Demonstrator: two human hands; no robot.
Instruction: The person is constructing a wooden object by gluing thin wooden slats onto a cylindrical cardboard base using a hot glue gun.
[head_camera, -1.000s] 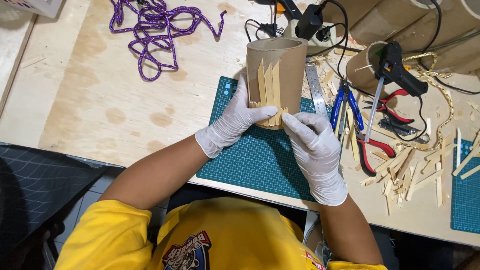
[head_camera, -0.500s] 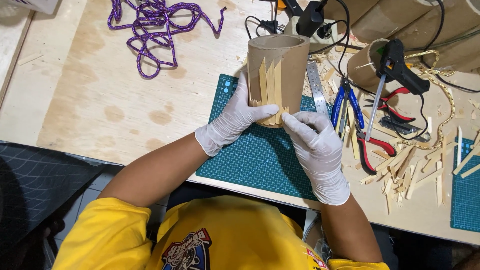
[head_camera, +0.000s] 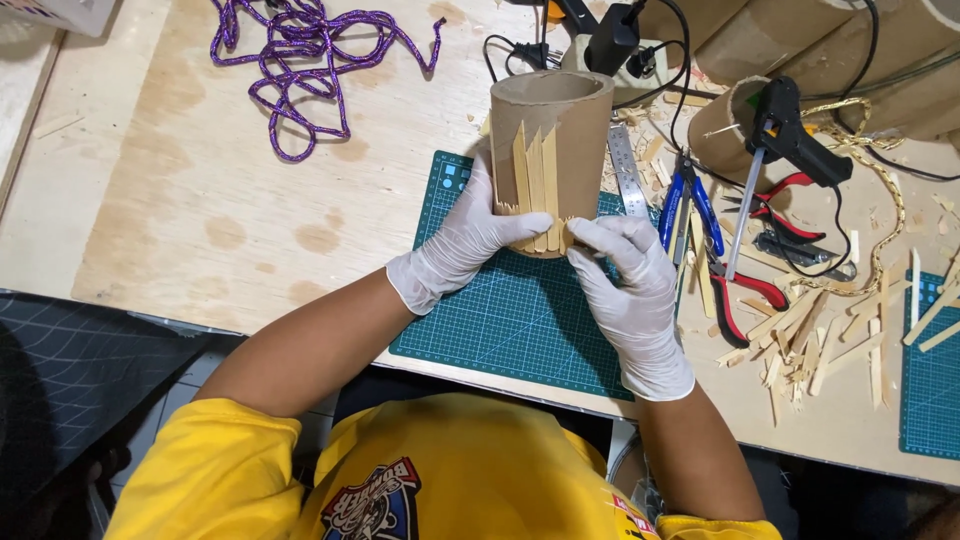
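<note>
1. You have only one view, the head camera, which looks almost straight down from above your own chest.
2. It sits close: your yellow shirt (head_camera: 440, 470) fills the bottom of the frame.
3. The wooden table (head_camera: 180, 190) runs to the top edge, and the green cutting mat (head_camera: 510, 310) lies at the centre.
</note>
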